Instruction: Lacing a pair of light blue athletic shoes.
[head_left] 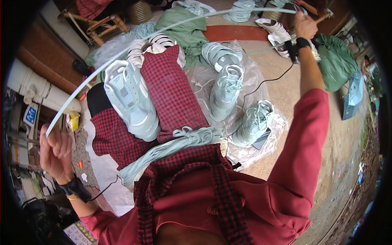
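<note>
A long light-blue shoelace [100, 68] arcs taut between my spread arms. My left hand [57, 153], at the far left, is closed on one end of it. My right hand [305, 26], raised at the far upper right, grips it near the other side, and a further length trails down from there. Across my lap, on a red-and-black checked apron, lies a tied bundle of light-blue laces [175, 143]. A light-blue sneaker [132, 102] without visible lacing rests on my left leg, toe toward me. Neither hand touches the sneaker or the bundle.
Two laced light-blue sneakers [225, 92] [254, 122] stand on clear plastic sheeting [271, 149], another shoe [222, 55] beyond them. White shoes [275, 30] and green sacks [337, 61] lie at upper right. A bamboo chair [98, 26] and white pipe [45, 87] are left. Black cables run from both wrists.
</note>
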Action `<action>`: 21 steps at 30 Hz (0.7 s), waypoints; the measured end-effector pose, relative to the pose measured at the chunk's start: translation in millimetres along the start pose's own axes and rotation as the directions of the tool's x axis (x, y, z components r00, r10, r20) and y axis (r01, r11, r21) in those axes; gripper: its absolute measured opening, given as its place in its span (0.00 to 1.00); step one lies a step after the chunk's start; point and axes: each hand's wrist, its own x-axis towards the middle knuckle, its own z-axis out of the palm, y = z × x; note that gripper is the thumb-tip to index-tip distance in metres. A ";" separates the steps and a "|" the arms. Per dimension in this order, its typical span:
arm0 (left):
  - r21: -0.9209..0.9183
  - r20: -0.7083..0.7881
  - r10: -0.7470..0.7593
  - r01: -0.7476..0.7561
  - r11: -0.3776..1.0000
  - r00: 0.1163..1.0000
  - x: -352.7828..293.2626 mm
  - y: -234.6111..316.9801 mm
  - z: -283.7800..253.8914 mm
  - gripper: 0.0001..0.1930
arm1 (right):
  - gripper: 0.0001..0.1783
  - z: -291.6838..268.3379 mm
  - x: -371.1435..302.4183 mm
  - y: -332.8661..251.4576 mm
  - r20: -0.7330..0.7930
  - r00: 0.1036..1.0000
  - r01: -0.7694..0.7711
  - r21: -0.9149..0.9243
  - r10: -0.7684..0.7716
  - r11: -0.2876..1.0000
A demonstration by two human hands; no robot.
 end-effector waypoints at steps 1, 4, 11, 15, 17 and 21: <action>0.023 -0.085 0.035 -0.033 0.999 0.996 -1.7 3.5 2.4 0.12 | 0.24 2.7 -19.0 0.3 0.006 0.998 -0.069 -0.060 0.070 0.996; 0.131 0.146 0.006 -0.026 0.991 0.989 10.4 -13.1 27.4 0.14 | 0.17 10.5 -68.5 -6.4 0.354 0.929 0.131 -0.047 -0.106 0.990; 0.828 0.247 -0.270 -0.058 0.557 0.931 39.5 -79.5 123.0 0.02 | 0.15 -159.5 -237.6 -231.5 0.349 0.426 -0.499 0.860 -0.835 0.105; 0.831 0.104 -0.246 0.052 0.554 0.964 29.5 -96.7 105.2 0.03 | 0.19 -244.4 -291.4 -262.5 0.412 0.334 -0.647 0.754 -0.848 0.112; 0.865 0.090 -0.228 0.037 0.500 0.969 18.9 -93.6 99.4 0.04 | 0.17 -248.2 -303.2 -265.4 0.440 0.291 -0.657 0.737 -0.850 0.157; 0.905 0.096 -0.247 0.019 0.426 0.964 6.3 -82.7 100.0 0.04 | 0.06 -241.7 -293.6 -259.2 0.424 0.081 -0.653 0.707 -0.902 0.274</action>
